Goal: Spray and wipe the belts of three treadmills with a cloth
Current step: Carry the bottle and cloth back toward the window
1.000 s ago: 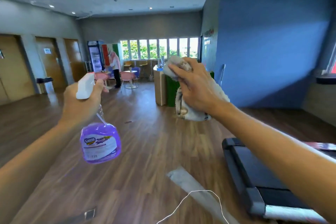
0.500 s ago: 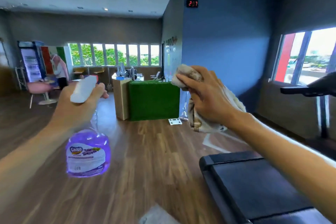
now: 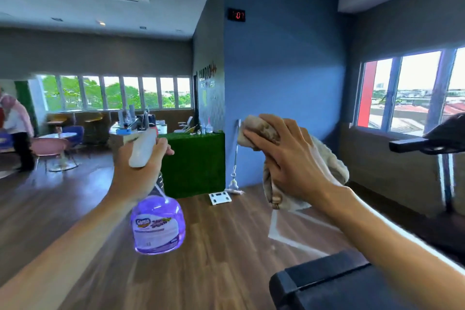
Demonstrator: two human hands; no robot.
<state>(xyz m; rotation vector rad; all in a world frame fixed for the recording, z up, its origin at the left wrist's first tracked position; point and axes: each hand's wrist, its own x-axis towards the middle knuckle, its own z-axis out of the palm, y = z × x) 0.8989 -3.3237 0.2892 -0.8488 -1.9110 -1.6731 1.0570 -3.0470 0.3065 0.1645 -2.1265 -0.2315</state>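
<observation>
The view has swung right since a second ago: the far windows and blue wall [image 3: 281, 83] now fill the middle, and the treadmill [image 3: 327, 282] has slid to the near right corner, only its dark rear end showing. Both arms stay raised ahead. The left hand [image 3: 137, 171] is wrapped round the neck of the spray bottle [image 3: 157, 224], fingers curled at the white trigger head, the purple body hanging below. The right hand [image 3: 289, 158] clutches the cloth [image 3: 324, 166], bunched in the fingers, loose folds drooping behind the wrist. That bottle looks well filled, so likely weighty and prone to swing; the neck is the sound place to grip it. The cloth is soft and limp, best kept wadded. The belt is mostly out of view, not yet touched.
</observation>
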